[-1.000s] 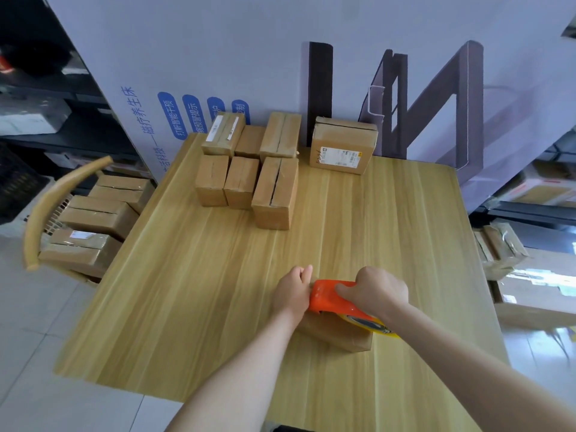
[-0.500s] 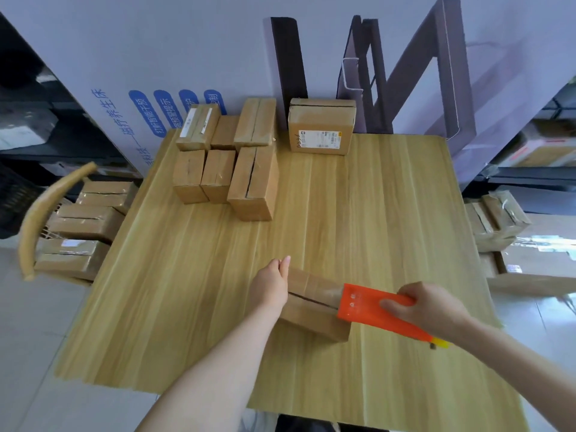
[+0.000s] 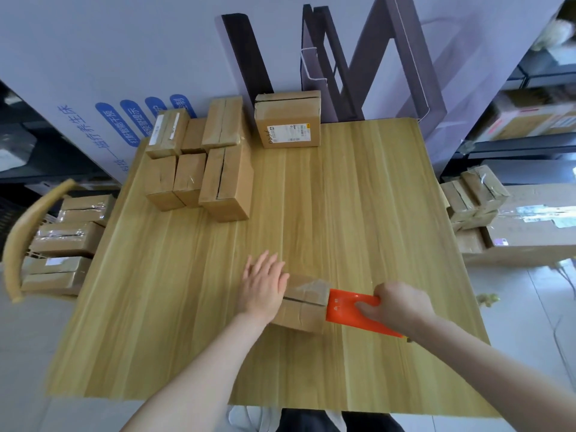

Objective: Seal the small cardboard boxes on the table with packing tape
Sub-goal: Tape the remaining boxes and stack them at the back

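Observation:
A small cardboard box (image 3: 304,304) lies near the front of the wooden table (image 3: 358,213). My left hand (image 3: 263,283) rests flat on the box's left end, fingers straight. My right hand (image 3: 396,307) grips an orange tape dispenser (image 3: 349,310), whose front edge meets the right end of the box. Clear tape shows along the box's top seam. At the table's back left stand several more small cardboard boxes (image 3: 199,160), and a larger labelled box (image 3: 288,123) sits at the back centre.
A chair (image 3: 18,241) at the left carries several taped boxes (image 3: 67,241). More boxes (image 3: 473,198) are stacked off the table's right side, with shelving behind. A large printed panel (image 3: 124,57) leans behind the table's far edge.
My right hand has drawn the dispenser rightward along the box top, from its left end to its right end. My left hand has flattened over the box's left end.

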`<state>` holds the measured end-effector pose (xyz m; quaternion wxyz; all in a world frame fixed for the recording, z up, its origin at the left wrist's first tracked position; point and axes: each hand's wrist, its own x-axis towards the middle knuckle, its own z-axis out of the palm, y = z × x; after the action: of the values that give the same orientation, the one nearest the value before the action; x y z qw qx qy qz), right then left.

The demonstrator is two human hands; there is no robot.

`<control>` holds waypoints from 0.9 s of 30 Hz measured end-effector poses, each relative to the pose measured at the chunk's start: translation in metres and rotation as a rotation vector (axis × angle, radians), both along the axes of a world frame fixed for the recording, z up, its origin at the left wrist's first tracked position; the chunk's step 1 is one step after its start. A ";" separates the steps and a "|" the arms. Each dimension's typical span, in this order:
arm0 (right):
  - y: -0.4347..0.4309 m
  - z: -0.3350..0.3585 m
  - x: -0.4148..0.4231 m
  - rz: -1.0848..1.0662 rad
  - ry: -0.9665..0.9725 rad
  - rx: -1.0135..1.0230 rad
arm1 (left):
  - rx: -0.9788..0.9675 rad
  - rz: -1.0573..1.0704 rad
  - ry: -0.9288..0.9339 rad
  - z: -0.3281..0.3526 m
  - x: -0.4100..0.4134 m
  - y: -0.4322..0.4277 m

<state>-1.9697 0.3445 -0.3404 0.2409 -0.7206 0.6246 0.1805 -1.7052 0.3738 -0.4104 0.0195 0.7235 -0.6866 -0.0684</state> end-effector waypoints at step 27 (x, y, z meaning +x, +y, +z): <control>-0.004 0.008 0.019 -0.516 -0.414 -0.189 | 0.066 0.710 0.270 0.014 -0.013 0.029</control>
<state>-1.9506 0.3410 -0.3323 0.3322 -0.5794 0.7382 -0.0951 -1.7182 0.4032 -0.3969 0.1090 0.9011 -0.3818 -0.1743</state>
